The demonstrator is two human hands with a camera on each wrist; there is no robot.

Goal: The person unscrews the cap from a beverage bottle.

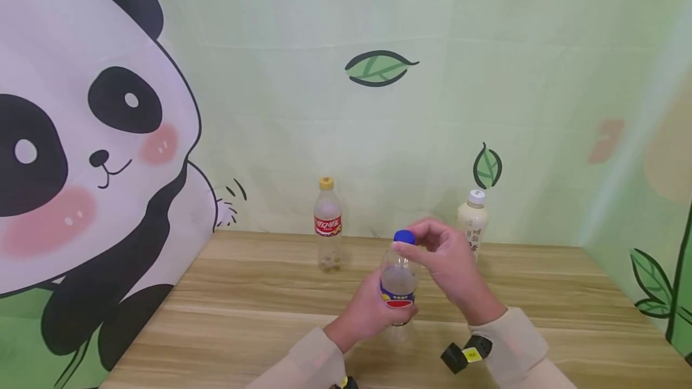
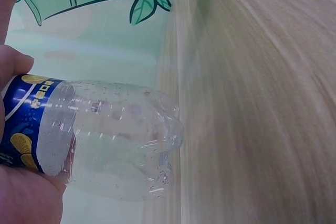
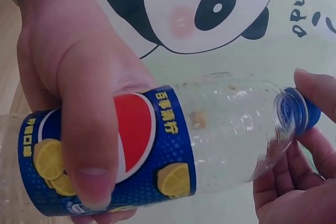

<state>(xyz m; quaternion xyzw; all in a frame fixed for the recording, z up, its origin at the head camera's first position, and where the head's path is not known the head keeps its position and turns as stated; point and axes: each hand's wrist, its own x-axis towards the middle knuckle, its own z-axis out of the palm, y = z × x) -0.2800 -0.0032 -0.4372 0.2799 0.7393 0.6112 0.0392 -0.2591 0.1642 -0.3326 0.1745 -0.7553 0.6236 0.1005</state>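
A clear plastic Pepsi bottle (image 1: 399,276) with a blue lemon-printed label is held upright above the table. My left hand (image 1: 373,308) grips it round the label, thumb across the front in the right wrist view. At the top, my right hand (image 1: 446,260) pinches the blue cap (image 3: 310,111) between thumb and fingers. The cap sits at the bottle's mouth; whether it is loose I cannot tell. In the left wrist view the bottle's clear base (image 2: 126,140) shows only droplets inside. A small brownish bit (image 3: 199,119) shows at the bottle's upper part.
A Coca-Cola bottle (image 1: 328,245) with a yellow cap and small lumps at its bottom stands at the back left of the wooden table (image 1: 243,311). Behind my right hand stands a cream-coloured bottle (image 1: 471,215) with a white cap. A panda-printed backdrop (image 1: 297,107) rises behind.
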